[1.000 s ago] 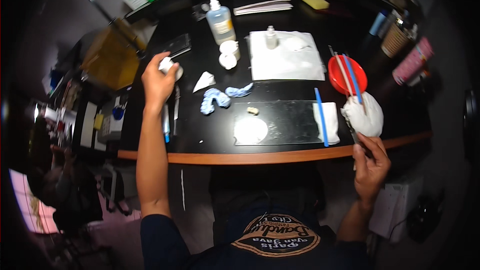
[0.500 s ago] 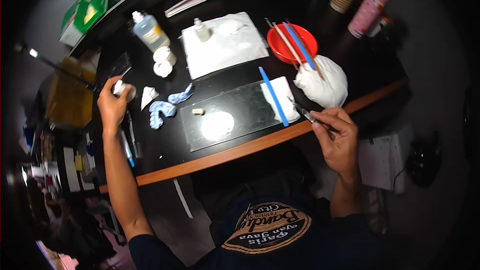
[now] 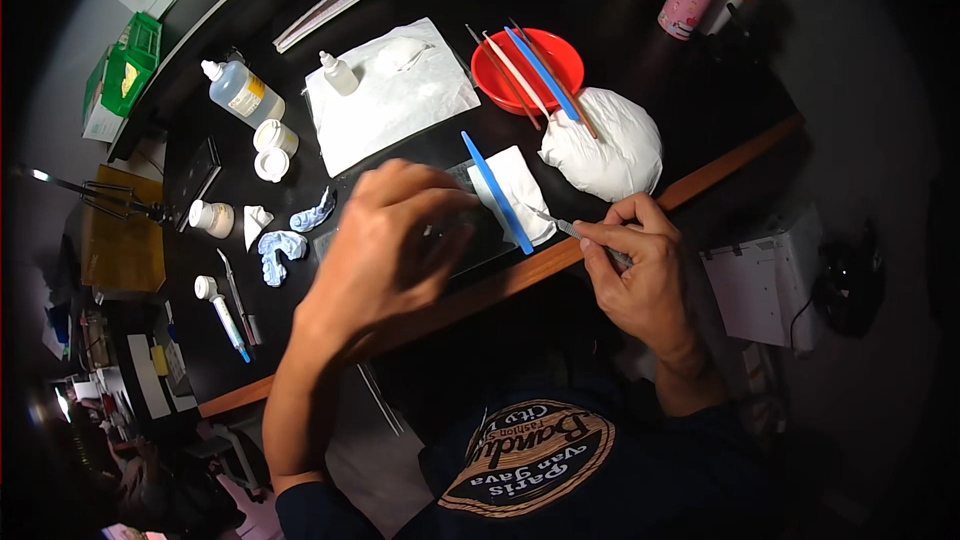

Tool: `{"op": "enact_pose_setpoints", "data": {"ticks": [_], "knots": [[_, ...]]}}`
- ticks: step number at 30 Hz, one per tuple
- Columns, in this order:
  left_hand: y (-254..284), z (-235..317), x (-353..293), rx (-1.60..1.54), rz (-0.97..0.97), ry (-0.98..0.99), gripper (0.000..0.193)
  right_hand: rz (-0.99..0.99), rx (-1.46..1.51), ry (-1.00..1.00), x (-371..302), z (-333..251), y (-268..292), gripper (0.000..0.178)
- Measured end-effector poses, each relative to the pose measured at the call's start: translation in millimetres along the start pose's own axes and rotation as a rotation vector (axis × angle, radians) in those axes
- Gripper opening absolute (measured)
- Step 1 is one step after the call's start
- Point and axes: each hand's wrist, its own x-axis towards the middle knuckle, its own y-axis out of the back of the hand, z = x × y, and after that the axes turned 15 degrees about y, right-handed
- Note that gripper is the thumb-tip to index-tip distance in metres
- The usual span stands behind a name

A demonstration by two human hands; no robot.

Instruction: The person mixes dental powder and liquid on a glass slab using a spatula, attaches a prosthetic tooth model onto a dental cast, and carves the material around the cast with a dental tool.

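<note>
My left hand [image 3: 385,245] hovers over a dark glass slab [image 3: 490,258], slightly blurred. Its fingers are curved, with a gap between thumb and forefinger, and nothing shows in them. My right hand [image 3: 632,265] is closed on a slim metal dental instrument [image 3: 566,228] whose narrow tip points left over a folded white tissue [image 3: 512,180]. A flat blue stick [image 3: 497,192] lies across that tissue. Left of the slab are a blue dental arch mould [image 3: 280,254], a smaller blue mould piece [image 3: 313,212] and a white lidded jar [image 3: 212,218].
Behind the slab lie a white sheet [image 3: 390,110] with a dropper bottle [image 3: 339,74], and a red bowl [image 3: 555,50] with several sticks. A white wrapped bundle [image 3: 605,155] sits beside the bowl. Tweezers [image 3: 238,295] and a blue-tipped tool [image 3: 227,318] lie at left. A wooden edge [image 3: 735,165] borders the table.
My left hand has let go of the white jar and moved right over the slab, where it now hides a small cream piece. My right hand still holds the instrument near the tissue. The view has shifted.
</note>
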Motion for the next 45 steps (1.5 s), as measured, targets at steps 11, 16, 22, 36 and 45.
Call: {"op": "enact_pose_setpoints", "data": {"ticks": [11, 16, 22, 36, 45], "knots": [[-47, 8, 37, 0.157, -0.130, 0.049, 0.027, 0.027, -0.054, 0.086, -4, 3, 12, 0.019], [-51, 15, 33, 0.130, -0.089, 0.083, 0.042, 0.058, -0.004, 0.020, -6, -3, 17, 0.023], [-61, 16, 26, 0.112, 0.023, 0.114, 0.046, 0.063, -0.018, 0.025, -9, -2, 12, 0.025], [-76, 13, 21, 0.086, 0.162, 0.166, 0.034, 0.025, -0.032, 0.062, -15, -1, 2, 0.025], [-80, 14, 20, 0.119, 0.210, 0.131, 0.033, 0.012, -0.025, 0.106, -13, -2, 4, 0.024]]}}
